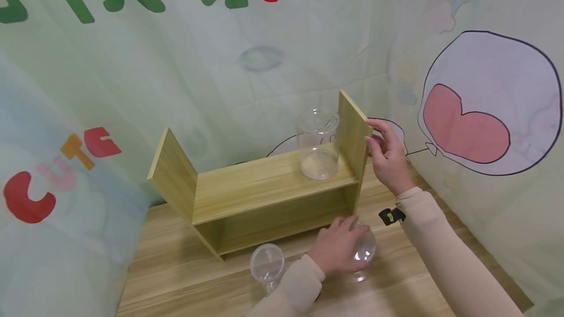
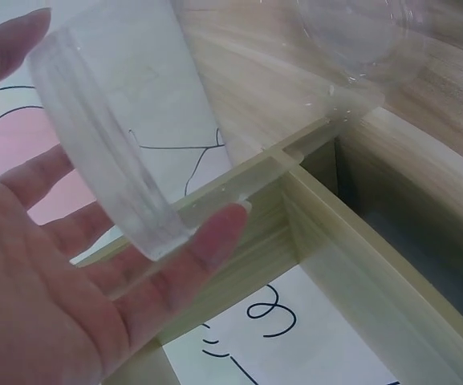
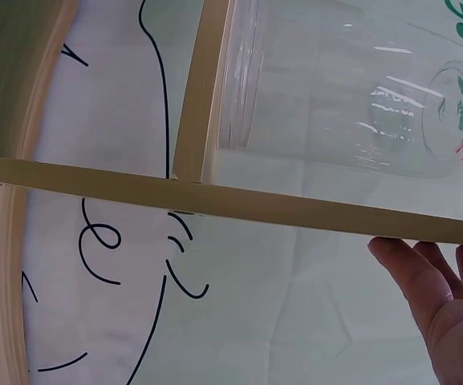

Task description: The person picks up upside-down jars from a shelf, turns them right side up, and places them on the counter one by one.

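My left hand (image 1: 337, 246) grips a clear jar (image 1: 364, 247) just above the table, in front of the shelf's right end. Up close in the left wrist view, its fingers and thumb curl around the jar's thick clear rim (image 2: 107, 152). The small wooden shelf (image 1: 264, 172) has two raised side panels. My right hand (image 1: 389, 158) touches the outside of the right panel with its fingertips; in the right wrist view those fingertips (image 3: 387, 249) meet the board. A larger clear jar (image 1: 319, 146) stands upright on the top board, beside that panel.
Another clear container (image 1: 267, 263) stands on the wooden table (image 1: 167, 268), left of my left hand. Printed cloth (image 1: 282, 33) hangs behind the shelf and on both sides. A black strap (image 1: 391, 216) shows by the right wrist.
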Tool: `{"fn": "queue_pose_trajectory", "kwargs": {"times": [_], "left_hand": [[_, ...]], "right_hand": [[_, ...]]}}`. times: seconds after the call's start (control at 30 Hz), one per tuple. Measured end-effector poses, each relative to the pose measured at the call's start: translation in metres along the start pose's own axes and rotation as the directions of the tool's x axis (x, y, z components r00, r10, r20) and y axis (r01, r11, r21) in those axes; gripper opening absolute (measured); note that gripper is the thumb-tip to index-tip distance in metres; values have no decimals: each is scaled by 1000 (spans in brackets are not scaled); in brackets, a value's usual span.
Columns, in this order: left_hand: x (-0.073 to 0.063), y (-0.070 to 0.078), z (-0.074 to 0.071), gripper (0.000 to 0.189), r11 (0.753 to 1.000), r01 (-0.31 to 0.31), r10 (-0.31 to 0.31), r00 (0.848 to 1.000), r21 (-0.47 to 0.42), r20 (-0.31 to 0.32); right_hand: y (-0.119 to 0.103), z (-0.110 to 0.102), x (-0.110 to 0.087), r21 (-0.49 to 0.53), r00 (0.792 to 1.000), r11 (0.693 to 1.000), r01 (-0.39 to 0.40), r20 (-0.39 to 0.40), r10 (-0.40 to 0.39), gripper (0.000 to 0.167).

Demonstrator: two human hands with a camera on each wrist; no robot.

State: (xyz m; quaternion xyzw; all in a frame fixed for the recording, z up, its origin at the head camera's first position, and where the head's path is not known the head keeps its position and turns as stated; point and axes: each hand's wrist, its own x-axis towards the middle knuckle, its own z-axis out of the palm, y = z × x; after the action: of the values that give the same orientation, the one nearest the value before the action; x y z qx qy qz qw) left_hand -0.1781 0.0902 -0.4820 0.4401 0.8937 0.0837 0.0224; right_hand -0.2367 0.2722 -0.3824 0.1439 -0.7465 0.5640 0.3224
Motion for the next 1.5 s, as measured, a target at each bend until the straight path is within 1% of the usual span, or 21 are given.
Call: {"fn": "queue_pose_trajectory", "kwargs": {"times": [0.17,0.4,0.6,0.8,0.93,1.07,1.13,1.17,1.23,1.33,1.4,1.5], "left_hand": [[-1,-1,1,75,1000,4,-3,1000,-28,16],[-2,-1,1,74,999,6,-6,1000,-51,10],[0,0,3,75,997,0,1,1000,-84,13],[-2,0,-4,78,992,2,-1,1000,-124,9],[-3,-3,-12,77,993,-12,7,999,-122,-40],[-4,-7,-21,72,997,-25,15,991,-77,-130],[-4,-10,-26,67,997,-30,17,981,-67,-193],[-4,-11,-29,64,997,-31,15,973,-67,-229],[-4,-14,-34,60,997,-36,12,952,-72,-306],[-4,-19,-43,55,993,-53,3,909,-107,-418],[-2,-21,-50,53,989,-73,1,876,-130,-482],[0,-25,-61,50,980,-107,-4,830,-166,-558]], "right_hand": [[-1,2,0,-7,1000,1000,-16,1,16,36],[-4,2,1,-14,1000,1000,-25,13,25,37],[-4,-1,2,-14,999,999,-34,-4,34,36],[-5,0,2,-40,999,998,-49,-5,49,36],[-7,2,1,-44,998,997,-62,-3,62,36],[-8,6,1,-45,999,998,-53,-1,53,36],[-9,7,1,-47,999,998,-49,-1,49,36],[-9,8,1,-48,999,998,-47,-2,47,36],[-9,8,1,-38,999,998,-48,-2,48,36],[-9,9,1,-20,999,999,-45,2,45,37],[-9,9,1,-17,999,999,-39,1,39,38],[-9,8,1,-21,999,999,-34,-4,34,38]]}}
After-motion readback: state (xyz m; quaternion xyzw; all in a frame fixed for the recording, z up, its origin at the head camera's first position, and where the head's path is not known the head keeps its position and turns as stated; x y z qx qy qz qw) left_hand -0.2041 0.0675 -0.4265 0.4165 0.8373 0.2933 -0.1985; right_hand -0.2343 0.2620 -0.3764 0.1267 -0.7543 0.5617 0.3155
